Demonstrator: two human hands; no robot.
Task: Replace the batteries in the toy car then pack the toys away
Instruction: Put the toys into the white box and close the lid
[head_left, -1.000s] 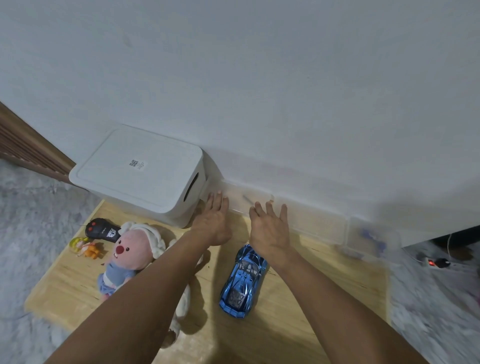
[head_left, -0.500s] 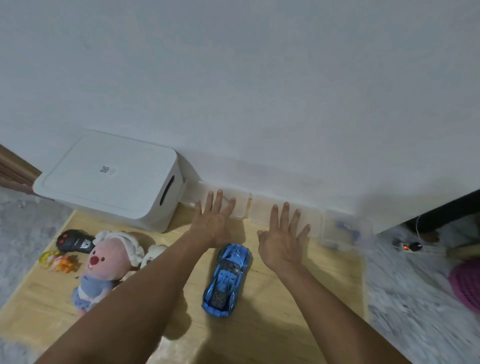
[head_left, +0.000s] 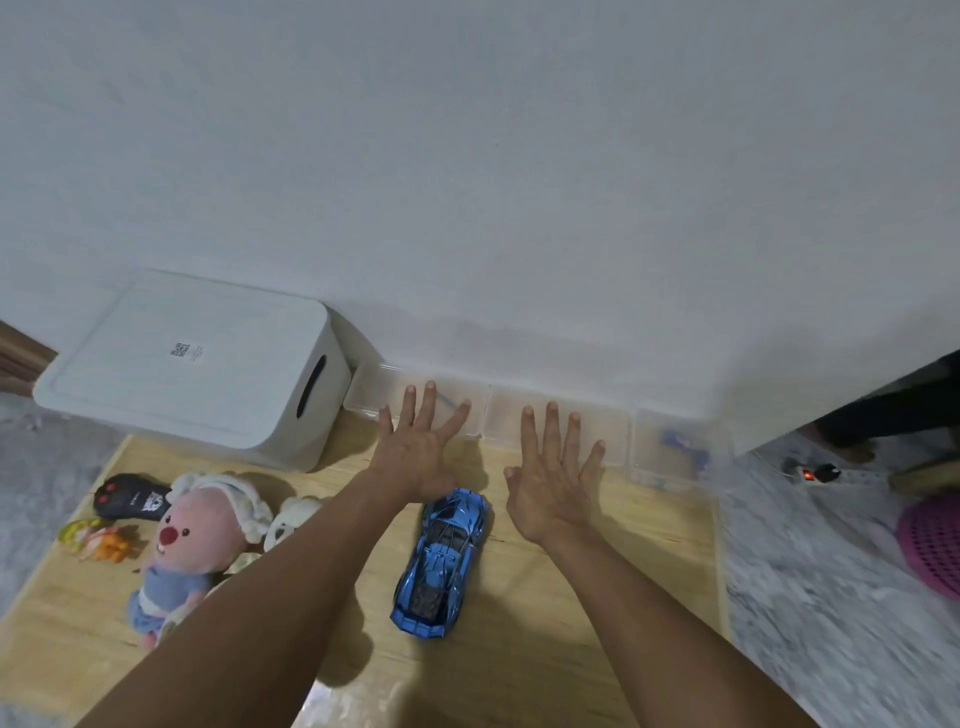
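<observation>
A shiny blue toy car (head_left: 441, 564) lies on the wooden board (head_left: 571, 623), nose toward the wall. My left hand (head_left: 418, 447) hovers over the car's front end, fingers spread and empty. To the car's right my right hand (head_left: 556, 480) is held flat with splayed fingers, holding nothing. A black remote control (head_left: 130, 498) lies at the left. A pink plush doll (head_left: 192, 545) in blue clothes lies beside it, with a small white plush (head_left: 291, 519) and a small orange-yellow toy (head_left: 96, 540) nearby. A white lidded storage box (head_left: 192, 364) stands at the back left.
Three clear plastic boxes (head_left: 561, 426) line the white wall behind my hands; the rightmost (head_left: 675, 452) holds something blue. Grey carpet surrounds the board. A power strip (head_left: 821, 474) with a red light and a pink basket (head_left: 935, 540) sit at the right.
Both hands have pulled back from the clear boxes and spread their fingers wide. The view has shifted right, so the toys and white box sit further left.
</observation>
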